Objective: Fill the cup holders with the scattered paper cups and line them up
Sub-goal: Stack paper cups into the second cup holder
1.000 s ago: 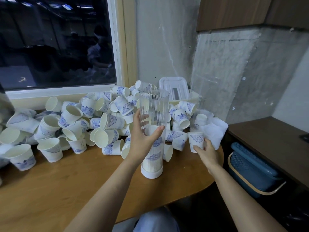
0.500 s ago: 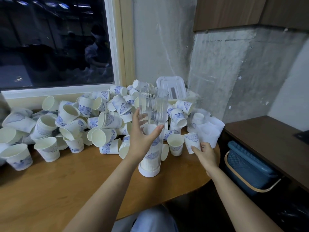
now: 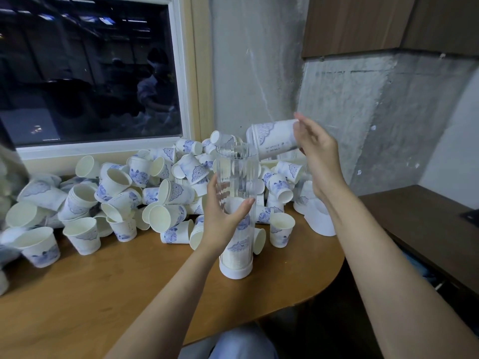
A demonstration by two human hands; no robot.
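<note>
Held paper cup (image 3: 274,139) tipped sideways in right grip (image 3: 315,151), pinched by its far end, just above open top of cup holder (image 3: 237,177). Had left grip (image 3: 223,218) wrapped round holder mid-tube, upright on counter (image 3: 103,294). Judged cup light, thin-walled, crushable: best pinched lightly near rolled rim.

Person in view as two slim forearms (image 3: 166,294), uncovered all the way to the lower frame edge, ending in left hand (image 3: 223,221) and right hand (image 3: 317,156) with short plain nails; only clothing seen is pale blue, softly creased trousers (image 3: 241,344) at bottom centre.
</note>
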